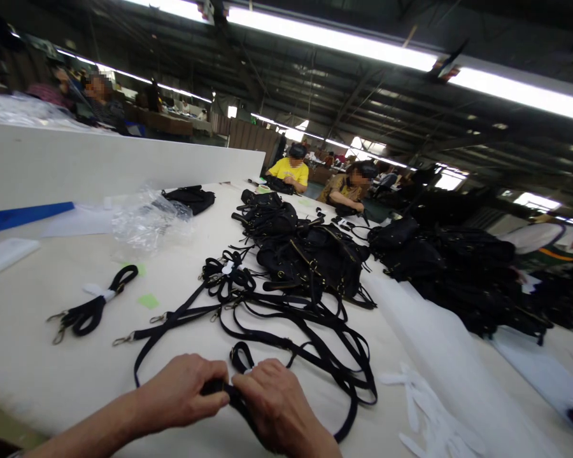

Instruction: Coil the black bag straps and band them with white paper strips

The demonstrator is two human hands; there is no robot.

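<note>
My left hand point(191, 389) pinches a black strap point(237, 402) between thumb and fingers near the table's front edge. Close beside it, my right hand point(279, 404) is closed on the same strap, which runs under its palm. A small loop of strap with a bit of white wrap pokes out above the right hand. Beyond both hands lies a tangle of loose black straps point(310, 331) with metal clips. To the left, a folded strap point(90, 312) is bound with a white band, its clips pointing left. Another bundle of straps point(226, 273) lies farther back.
Black bags point(310, 248) are heaped mid-table, with a larger pile point(439, 267) at right. White strips point(424, 407) and white sheeting point(449, 356) lie right of the straps. Crumpled clear plastic point(148, 219) is at left before a white partition point(114, 162). Two people work across the table.
</note>
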